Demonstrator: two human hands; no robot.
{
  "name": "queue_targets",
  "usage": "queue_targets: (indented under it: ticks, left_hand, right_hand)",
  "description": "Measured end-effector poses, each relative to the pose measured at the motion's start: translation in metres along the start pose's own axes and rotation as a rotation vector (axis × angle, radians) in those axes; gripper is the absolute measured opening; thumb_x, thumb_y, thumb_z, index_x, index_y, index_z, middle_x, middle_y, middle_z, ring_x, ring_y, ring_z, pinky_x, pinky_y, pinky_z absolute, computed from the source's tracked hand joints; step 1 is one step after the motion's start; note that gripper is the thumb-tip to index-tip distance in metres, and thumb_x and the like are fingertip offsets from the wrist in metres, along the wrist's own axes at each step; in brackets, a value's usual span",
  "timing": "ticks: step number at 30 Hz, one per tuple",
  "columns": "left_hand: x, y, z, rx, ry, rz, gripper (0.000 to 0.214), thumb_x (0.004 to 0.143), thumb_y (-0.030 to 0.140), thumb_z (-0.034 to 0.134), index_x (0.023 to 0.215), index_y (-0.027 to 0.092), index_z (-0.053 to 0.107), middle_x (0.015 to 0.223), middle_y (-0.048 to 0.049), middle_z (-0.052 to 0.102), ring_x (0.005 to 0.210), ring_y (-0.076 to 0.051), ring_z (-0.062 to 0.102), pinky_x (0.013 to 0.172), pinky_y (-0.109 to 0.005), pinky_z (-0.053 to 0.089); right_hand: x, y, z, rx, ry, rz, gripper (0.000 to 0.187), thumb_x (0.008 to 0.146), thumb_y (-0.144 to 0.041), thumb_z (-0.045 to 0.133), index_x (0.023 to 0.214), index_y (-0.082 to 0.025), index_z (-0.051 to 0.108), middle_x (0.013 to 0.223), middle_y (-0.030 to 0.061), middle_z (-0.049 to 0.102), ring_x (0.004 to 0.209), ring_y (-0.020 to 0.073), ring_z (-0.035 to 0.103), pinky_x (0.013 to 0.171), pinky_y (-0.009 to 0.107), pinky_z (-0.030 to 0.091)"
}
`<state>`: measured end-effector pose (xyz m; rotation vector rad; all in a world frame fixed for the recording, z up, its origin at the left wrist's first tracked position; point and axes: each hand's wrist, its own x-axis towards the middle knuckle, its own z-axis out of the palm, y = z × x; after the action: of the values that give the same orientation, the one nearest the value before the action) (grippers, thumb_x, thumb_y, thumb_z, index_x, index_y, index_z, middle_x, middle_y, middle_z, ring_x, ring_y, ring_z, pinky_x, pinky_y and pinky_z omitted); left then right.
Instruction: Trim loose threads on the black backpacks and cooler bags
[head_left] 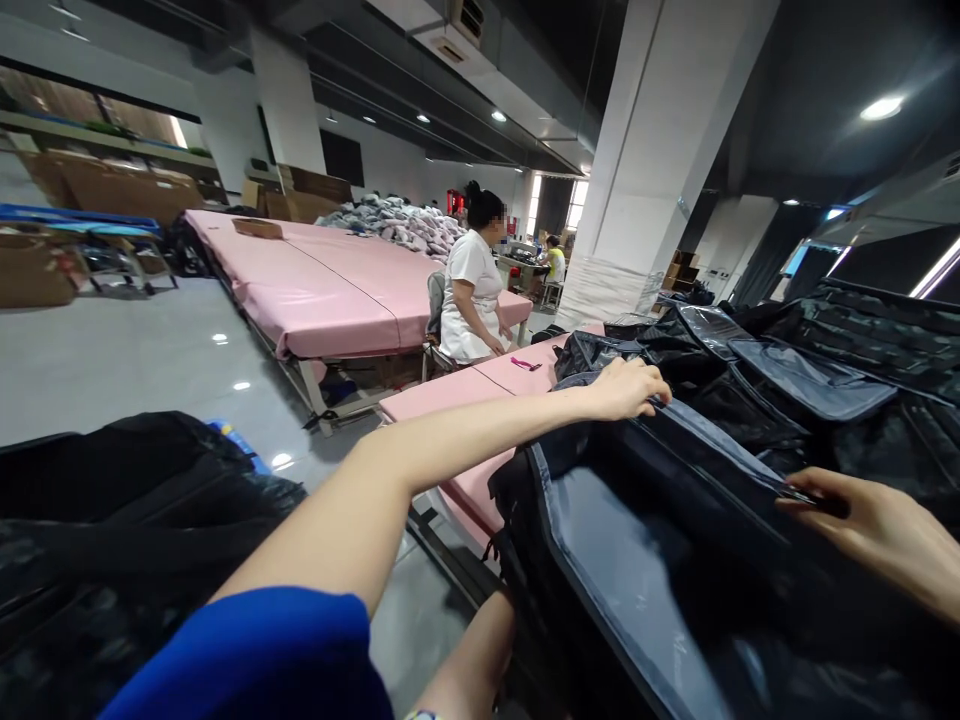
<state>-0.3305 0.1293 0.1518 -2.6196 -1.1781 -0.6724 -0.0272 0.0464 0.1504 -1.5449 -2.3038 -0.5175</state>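
Observation:
A large black bag (615, 560) gapes open in front of me, its grey lining showing. At its far edge, my left hand (628, 388) is closed, the fingers curled over the grey-bound rim. My right hand (885, 525) is at the same rim, farther right, closed round a small dark tool (804, 494) with a metallic glint. Its shape is mostly hidden by the fingers, so its kind is unclear. The tool's tip lies close to the rim; whether it touches cannot be seen.
More black bags (814, 380) are heaped beyond, on a pink-covered table (480, 385). Another dark pile (112, 530) stands at left. A seated person in white (469, 290) is by a second pink table (322, 280), with a pillar (637, 150) to the right.

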Motion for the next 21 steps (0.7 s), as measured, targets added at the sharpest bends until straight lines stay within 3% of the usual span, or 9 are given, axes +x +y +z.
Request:
queue_targets:
  ticks: [3, 7, 10, 13, 18, 21]
  left_hand:
    - [0.014, -0.021, 0.004, -0.161, -0.136, 0.017, 0.02, 0.075, 0.021, 0.063, 0.094, 0.022, 0.068, 0.102, 0.0008, 0.064, 0.093, -0.014, 0.056, 0.076, -0.02, 0.038]
    - [0.017, -0.054, 0.004, -0.517, -0.195, -0.058, 0.018, 0.072, 0.018, 0.062, 0.088, 0.015, 0.069, 0.086, 0.0013, 0.067, 0.081, -0.01, 0.058, 0.073, -0.016, 0.037]
    - [0.018, -0.062, 0.01, -0.763, -0.214, -0.153, 0.009, 0.07, 0.016, 0.063, 0.074, 0.011, 0.069, 0.069, 0.0019, 0.064, 0.07, -0.009, 0.054, 0.069, -0.017, 0.037]
    - [0.021, -0.06, 0.017, -0.843, -0.218, -0.19, 0.009, 0.068, 0.015, 0.062, 0.063, 0.01, 0.066, 0.056, 0.0033, 0.057, 0.06, -0.008, 0.049, 0.064, -0.019, 0.036]
    - [0.023, -0.057, 0.022, -0.925, -0.235, -0.23, 0.015, 0.069, 0.016, 0.061, 0.056, 0.01, 0.062, 0.05, 0.0041, 0.051, 0.054, -0.007, 0.043, 0.059, -0.02, 0.032]
    - [0.023, -0.058, 0.022, -0.943, -0.249, -0.263, 0.015, 0.068, 0.016, 0.063, 0.054, 0.01, 0.062, 0.05, 0.0037, 0.051, 0.054, -0.007, 0.043, 0.058, -0.02, 0.032]
  right_hand:
    - [0.027, -0.028, -0.01, -0.014, -0.159, 0.055, 0.02, 0.073, -0.037, 0.058, 0.089, -0.032, 0.069, 0.075, 0.0023, 0.07, 0.061, 0.0243, 0.065, 0.047, 0.029, 0.042]
    - [0.055, -0.037, -0.009, -0.06, -0.178, -0.006, 0.021, 0.071, -0.037, 0.057, 0.087, -0.03, 0.07, 0.075, 0.0013, 0.07, 0.065, 0.0262, 0.065, 0.049, 0.03, 0.043]
    - [0.071, -0.042, -0.007, -0.028, -0.226, -0.013, 0.032, 0.073, -0.049, 0.056, 0.095, -0.03, 0.067, 0.076, 0.0009, 0.07, 0.068, 0.0253, 0.065, 0.05, 0.029, 0.043]
    - [0.086, -0.057, -0.003, -0.059, -0.169, -0.077, 0.044, 0.078, -0.057, 0.049, 0.108, -0.027, 0.061, 0.073, 0.0017, 0.069, 0.064, 0.0231, 0.064, 0.051, 0.029, 0.041]
    - [0.109, -0.08, 0.007, -0.196, 0.019, -0.418, 0.031, 0.087, -0.043, 0.042, 0.098, -0.021, 0.06, 0.085, 0.0042, 0.069, 0.076, 0.0204, 0.062, 0.074, 0.036, 0.036]
    - [0.118, -0.079, 0.01, -0.252, 0.044, -0.494, 0.029, 0.088, -0.042, 0.042, 0.095, -0.02, 0.06, 0.086, 0.0044, 0.069, 0.076, 0.0197, 0.061, 0.074, 0.036, 0.032]
